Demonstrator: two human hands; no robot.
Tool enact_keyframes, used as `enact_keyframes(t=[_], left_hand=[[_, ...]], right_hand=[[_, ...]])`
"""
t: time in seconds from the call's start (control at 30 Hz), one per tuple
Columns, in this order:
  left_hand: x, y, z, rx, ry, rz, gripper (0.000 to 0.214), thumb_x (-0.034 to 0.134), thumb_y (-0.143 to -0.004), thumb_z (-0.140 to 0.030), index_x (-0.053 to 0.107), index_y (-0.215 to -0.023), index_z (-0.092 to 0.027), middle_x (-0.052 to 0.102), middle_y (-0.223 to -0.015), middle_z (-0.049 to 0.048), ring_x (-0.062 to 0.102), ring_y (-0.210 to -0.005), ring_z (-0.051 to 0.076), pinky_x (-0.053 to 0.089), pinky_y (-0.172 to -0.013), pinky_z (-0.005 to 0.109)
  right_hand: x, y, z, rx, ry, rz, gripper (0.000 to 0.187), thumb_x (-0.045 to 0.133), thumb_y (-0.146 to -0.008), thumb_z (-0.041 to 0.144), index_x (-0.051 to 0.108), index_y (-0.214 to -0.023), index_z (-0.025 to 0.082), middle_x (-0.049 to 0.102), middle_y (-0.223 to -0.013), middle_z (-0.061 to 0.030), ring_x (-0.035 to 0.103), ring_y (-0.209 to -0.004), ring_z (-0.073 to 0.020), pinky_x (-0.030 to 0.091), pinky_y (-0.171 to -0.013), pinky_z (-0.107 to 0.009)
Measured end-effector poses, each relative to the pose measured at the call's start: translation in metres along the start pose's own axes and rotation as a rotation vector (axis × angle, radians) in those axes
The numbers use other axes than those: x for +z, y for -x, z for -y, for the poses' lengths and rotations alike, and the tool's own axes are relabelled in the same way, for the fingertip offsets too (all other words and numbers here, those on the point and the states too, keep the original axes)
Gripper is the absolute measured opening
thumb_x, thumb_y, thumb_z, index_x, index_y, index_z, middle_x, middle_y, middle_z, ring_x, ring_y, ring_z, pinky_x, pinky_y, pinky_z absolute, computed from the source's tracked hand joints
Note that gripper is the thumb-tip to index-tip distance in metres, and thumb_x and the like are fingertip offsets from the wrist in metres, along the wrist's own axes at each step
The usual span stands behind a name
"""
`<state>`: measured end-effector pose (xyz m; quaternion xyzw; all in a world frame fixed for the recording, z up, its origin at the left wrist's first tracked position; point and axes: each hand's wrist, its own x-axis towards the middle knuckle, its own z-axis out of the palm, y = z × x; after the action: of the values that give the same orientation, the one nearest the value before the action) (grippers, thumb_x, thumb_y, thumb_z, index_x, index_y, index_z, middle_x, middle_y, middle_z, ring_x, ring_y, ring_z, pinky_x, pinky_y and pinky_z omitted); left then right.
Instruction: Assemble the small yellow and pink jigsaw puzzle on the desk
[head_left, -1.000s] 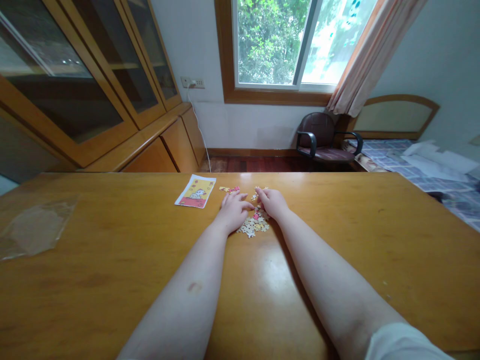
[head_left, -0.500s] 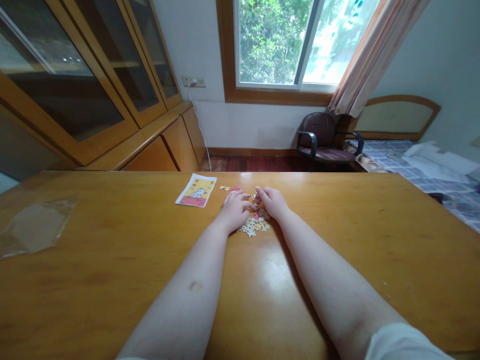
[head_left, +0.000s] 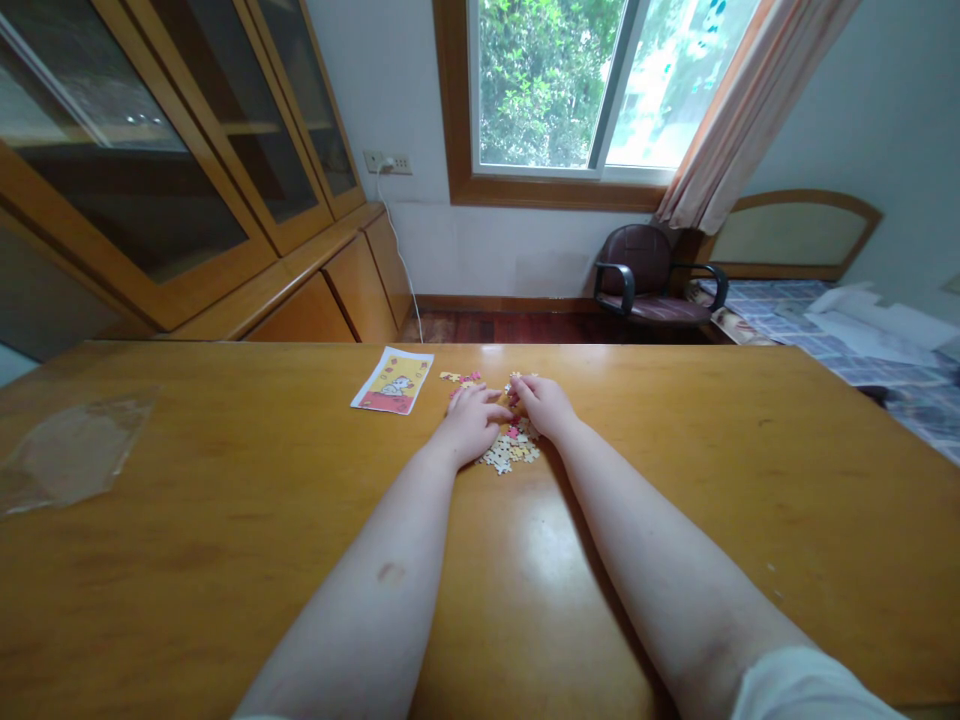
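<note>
A loose pile of small jigsaw puzzle pieces (head_left: 508,454), mostly pale with some pink, lies on the wooden table (head_left: 495,600). My left hand (head_left: 471,422) rests palm down at the pile's left edge, fingers spread. Opposite it, my right hand (head_left: 546,405) has thumb and forefinger pinched together just beyond the pile; a puzzle piece seems to be at the fingertips, partly hidden. More pink and yellow pieces (head_left: 459,378) lie past my left fingers. To the left is a picture card (head_left: 394,382) showing a white animal on yellow and red.
A clear plastic bag (head_left: 75,450) lies flat at the table's left. Beyond the far edge stand a glass-doored cabinet (head_left: 300,235), a dark office chair (head_left: 652,275) and a bed with a checked cover (head_left: 787,300).
My right hand has shifted very slightly at the fingertips. The left hand stays almost in place, its fingers moved a little, showing more of the pink pieces beyond.
</note>
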<state>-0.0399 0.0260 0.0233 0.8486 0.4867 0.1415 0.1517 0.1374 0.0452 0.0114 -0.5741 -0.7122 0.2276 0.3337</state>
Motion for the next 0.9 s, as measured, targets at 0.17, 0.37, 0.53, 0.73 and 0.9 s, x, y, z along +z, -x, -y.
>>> enact_keyframes(t=[0.17, 0.37, 0.53, 0.73, 0.9], left_hand=[[0.0, -0.001, 0.001, -0.063, -0.027, -0.041, 0.038, 0.048, -0.08, -0.017, 0.075, -0.102, -0.033, 0.058, -0.133, 0.0007, 0.038, -0.134, 0.026, 0.023, -0.116, 0.049], [0.0, -0.004, 0.008, -0.214, -0.059, -0.176, 0.031, 0.049, -0.08, -0.018, 0.075, -0.092, -0.028, 0.065, -0.123, 0.0022, 0.047, -0.125, 0.025, 0.032, -0.112, 0.046], [-0.001, -0.005, 0.01, -0.214, -0.041, -0.219, 0.033, 0.049, -0.078, -0.015, 0.075, -0.095, -0.026, 0.067, -0.118, 0.0035, 0.051, -0.12, 0.025, 0.037, -0.108, 0.043], [0.003, -0.003, 0.006, 0.032, 0.008, -0.089, 0.038, 0.049, -0.076, -0.012, 0.077, -0.094, -0.031, 0.062, -0.127, -0.0002, 0.042, -0.129, 0.025, 0.028, -0.115, 0.047], [0.006, -0.003, 0.006, 0.044, 0.003, -0.034, 0.039, 0.05, -0.078, -0.014, 0.076, -0.097, -0.035, 0.06, -0.131, -0.0002, 0.04, -0.131, 0.027, 0.025, -0.115, 0.053]], right_hand=[[-0.002, 0.0, 0.001, 0.093, 0.042, -0.074, 0.046, 0.034, -0.097, 0.048, 0.066, -0.079, 0.02, 0.071, -0.075, -0.0034, 0.064, -0.073, -0.0165, 0.04, -0.067, -0.025], [-0.003, 0.002, 0.004, 0.089, 0.005, -0.08, 0.045, 0.036, -0.096, 0.048, 0.064, -0.075, 0.02, 0.069, -0.07, -0.002, 0.062, -0.068, -0.0158, 0.039, -0.065, -0.025], [-0.002, 0.002, 0.002, 0.088, -0.016, -0.058, 0.05, 0.034, -0.096, 0.051, 0.061, -0.068, 0.019, 0.066, -0.061, -0.0011, 0.06, -0.061, -0.0143, 0.038, -0.062, -0.024], [-0.001, 0.003, 0.002, 0.032, -0.067, -0.005, 0.057, 0.031, -0.096, 0.055, 0.057, -0.06, 0.019, 0.06, -0.052, -0.0007, 0.056, -0.053, -0.013, 0.036, -0.057, -0.023], [-0.001, 0.003, 0.002, 0.049, -0.066, 0.001, 0.06, 0.029, -0.095, 0.059, 0.056, -0.058, 0.02, 0.058, -0.05, -0.0005, 0.053, -0.049, -0.0126, 0.034, -0.053, -0.024]])
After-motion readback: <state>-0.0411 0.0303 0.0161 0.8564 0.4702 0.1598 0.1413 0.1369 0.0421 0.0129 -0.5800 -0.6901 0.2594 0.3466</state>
